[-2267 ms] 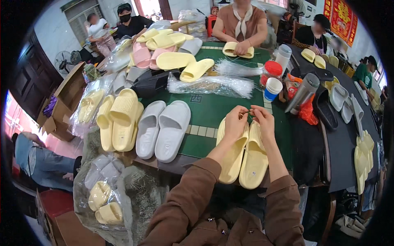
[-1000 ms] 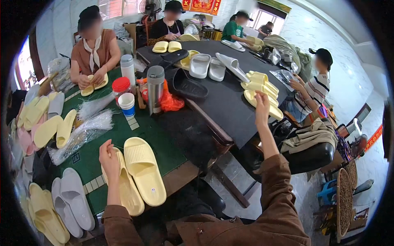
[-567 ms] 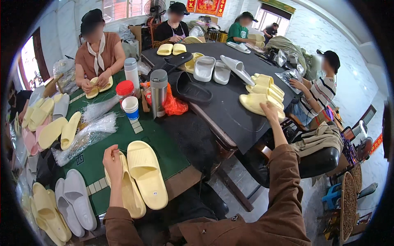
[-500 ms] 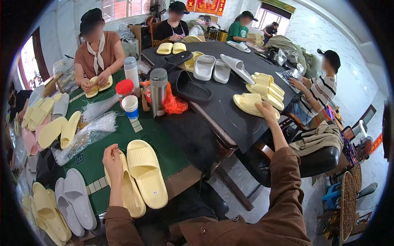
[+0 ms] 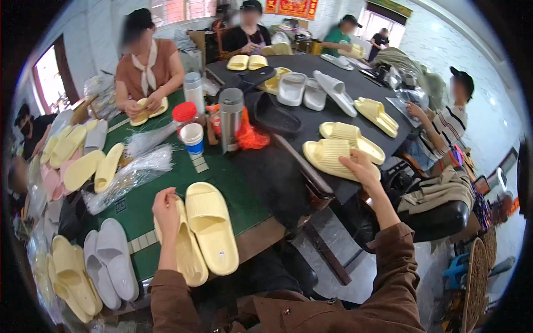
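My right hand (image 5: 362, 169) grips the near end of a pale yellow slipper (image 5: 327, 157) on the black table, thumb on top. Just behind it lies a second yellow slipper (image 5: 351, 135), and farther back another yellow slipper (image 5: 377, 115). On the green table in front of me, two more yellow slippers rest side by side. My left hand (image 5: 167, 210) is over the left slipper (image 5: 190, 250) with its fingers curled into a pinch; what they hold, if anything, is too small to make out. The right slipper (image 5: 212, 225) bears a small round sticker on its insole.
Grey slippers (image 5: 110, 261) and yellow slippers (image 5: 72, 277) stand at the near left. Bundled clear plastic strands (image 5: 133, 176), a paper cup (image 5: 192, 139), a red-lidded jar (image 5: 185, 114) and a steel flask (image 5: 231, 119) occupy the green table. Several co-workers sit around the tables.
My right hand has drawn its yellow slipper left and nearer, away from the others. The whole view has shifted slightly. My left hand stays over the same slipper.
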Demonstrator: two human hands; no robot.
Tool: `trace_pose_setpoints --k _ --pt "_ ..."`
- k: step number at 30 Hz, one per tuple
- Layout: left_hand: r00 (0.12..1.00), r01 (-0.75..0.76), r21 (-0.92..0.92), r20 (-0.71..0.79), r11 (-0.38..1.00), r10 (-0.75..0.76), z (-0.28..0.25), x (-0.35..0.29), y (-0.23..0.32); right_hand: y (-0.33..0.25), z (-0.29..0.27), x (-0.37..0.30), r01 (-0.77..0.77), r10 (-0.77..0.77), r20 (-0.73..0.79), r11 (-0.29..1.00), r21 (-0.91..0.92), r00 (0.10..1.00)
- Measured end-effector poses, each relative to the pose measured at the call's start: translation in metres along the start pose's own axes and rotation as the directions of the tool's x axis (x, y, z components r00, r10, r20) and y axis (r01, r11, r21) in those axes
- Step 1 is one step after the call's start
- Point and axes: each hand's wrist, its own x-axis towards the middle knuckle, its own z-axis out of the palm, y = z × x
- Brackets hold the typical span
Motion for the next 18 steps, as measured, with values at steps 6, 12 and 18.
trace_pose_setpoints --k 6,12,18 --pt "0.997 0.014 -0.032 -0.081 0.999 -0.017 0.005 -0.006 0.005 0.118 -0.017 0.068 0.009 -0.011 -0.053 0.999 -0.037 0.999" --pt "0.965 -0.118 -0.049 -0.240 0.992 0.103 -0.023 -0.003 0.026 0.182 -0.037 0.104 0.162 -0.158 -0.074 0.986 0.049 0.985" --pt "0.982 -0.191 0.109 0.026 0.976 0.189 -0.066 -0.047 0.109 0.190 -0.063 0.123 0.257 -0.250 -0.176 0.966 0.018 0.952"
